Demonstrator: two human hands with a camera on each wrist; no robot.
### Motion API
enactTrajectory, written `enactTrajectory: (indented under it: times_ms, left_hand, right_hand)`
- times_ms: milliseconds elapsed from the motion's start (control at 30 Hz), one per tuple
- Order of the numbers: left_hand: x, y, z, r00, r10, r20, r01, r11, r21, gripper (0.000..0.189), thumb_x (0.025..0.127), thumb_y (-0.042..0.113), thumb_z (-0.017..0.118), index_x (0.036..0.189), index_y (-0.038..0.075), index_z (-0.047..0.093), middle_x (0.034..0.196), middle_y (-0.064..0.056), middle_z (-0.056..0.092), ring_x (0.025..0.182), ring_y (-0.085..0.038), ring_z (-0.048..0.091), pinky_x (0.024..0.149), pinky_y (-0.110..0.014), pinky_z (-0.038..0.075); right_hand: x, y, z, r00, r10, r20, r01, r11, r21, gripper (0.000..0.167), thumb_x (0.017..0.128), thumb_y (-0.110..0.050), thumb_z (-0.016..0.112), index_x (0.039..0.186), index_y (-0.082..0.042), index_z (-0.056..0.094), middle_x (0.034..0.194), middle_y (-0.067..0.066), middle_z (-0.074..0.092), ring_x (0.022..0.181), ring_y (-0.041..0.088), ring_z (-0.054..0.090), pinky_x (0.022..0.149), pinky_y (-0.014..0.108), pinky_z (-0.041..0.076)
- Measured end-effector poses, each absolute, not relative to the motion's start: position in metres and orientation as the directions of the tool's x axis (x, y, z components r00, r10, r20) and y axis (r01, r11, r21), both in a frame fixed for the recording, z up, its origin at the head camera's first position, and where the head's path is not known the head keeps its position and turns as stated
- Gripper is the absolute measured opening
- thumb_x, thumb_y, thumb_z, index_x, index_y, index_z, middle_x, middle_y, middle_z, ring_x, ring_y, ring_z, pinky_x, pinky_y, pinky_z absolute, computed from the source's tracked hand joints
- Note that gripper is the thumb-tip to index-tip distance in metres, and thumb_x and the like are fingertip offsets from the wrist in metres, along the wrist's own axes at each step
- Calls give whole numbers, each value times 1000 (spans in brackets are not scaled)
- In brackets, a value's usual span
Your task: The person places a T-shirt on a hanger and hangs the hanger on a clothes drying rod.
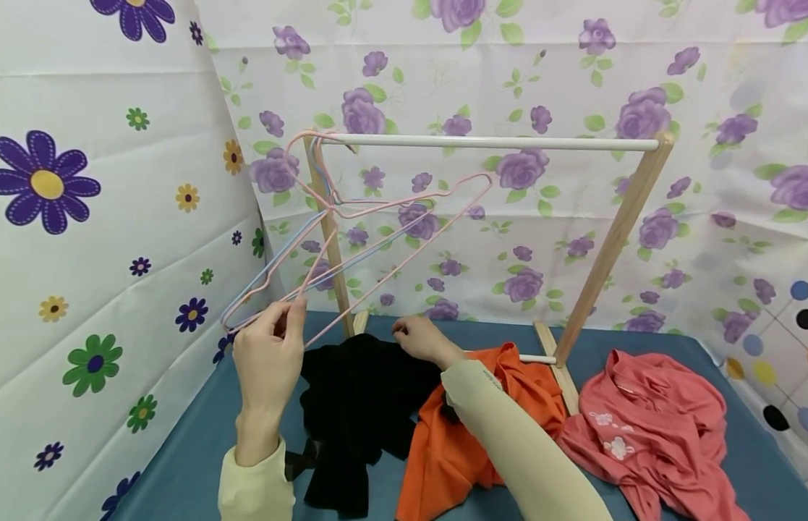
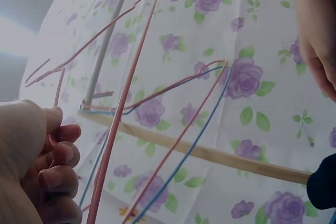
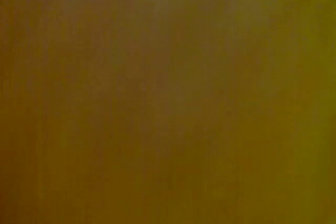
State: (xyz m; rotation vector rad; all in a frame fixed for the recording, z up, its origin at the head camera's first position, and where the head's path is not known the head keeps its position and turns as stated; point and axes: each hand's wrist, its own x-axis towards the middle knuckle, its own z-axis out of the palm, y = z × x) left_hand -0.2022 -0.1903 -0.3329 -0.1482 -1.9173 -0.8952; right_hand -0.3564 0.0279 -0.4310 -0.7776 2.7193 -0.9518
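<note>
At the left end of the wooden rack (image 1: 602, 253): three hangers, two pink, one blue.
Your left hand (image 1: 267, 362) has thumb and finger together, pinching the front pink hanger (image 2: 117, 126), long axis slanting up rightward from you, hook uppermost; rear pink hanger (image 2: 181, 134) and blue hanger (image 2: 197, 142) hang behind. Your right hand (image 1: 430, 340) is loosely curled, no hold visible, contact unclear. Three garments, left to right: black garment (image 1: 358, 391) by that hand, orange garment (image 1: 436, 463), coral garment (image 1: 657, 427).

pink hangers (image 2: 125, 96): 2 | blue hanger (image 2: 195, 139): 1 | garments (image 1: 371, 383): 3 | wooden rack (image 1: 612, 250): 1 | white rods (image 1: 495, 142): 2
</note>
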Motion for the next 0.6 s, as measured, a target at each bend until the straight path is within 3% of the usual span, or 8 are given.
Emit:
enactTrajectory:
  times_ms: [167,400,600]
  left_hand:
    - [-204,-198,-338,-493,-285,822,472,706,528,22,96,18,65,80,4,72,54,2,46,44,-11,37,45,-23,26]
    - [-205,-207,-340,-507,-312,803,451,698,556,27,98,23,63,81,3,71,55,0,50,45,-10,37,44,-22,26]
    - [-206,-215,-340,-529,-298,795,443,702,558,27,97,22,64,82,2,71,55,1,47,46,-11,38,44,-22,27]
  right_hand:
    - [-361,20,-437,-850,-526,-42,-388,677,-626,32,105,-21,45,131,-9,60,125,9,60,106,22,60,90,41,48]
    - [-362,14,-445,-863,-500,-75,-346,693,-632,36,106,-25,43,132,-8,60,126,8,61,114,25,57,94,45,45]
    - [-361,14,-449,-880,-470,-64,-323,693,-645,36,106,-29,42,129,-11,63,118,5,63,107,24,60,92,50,44]
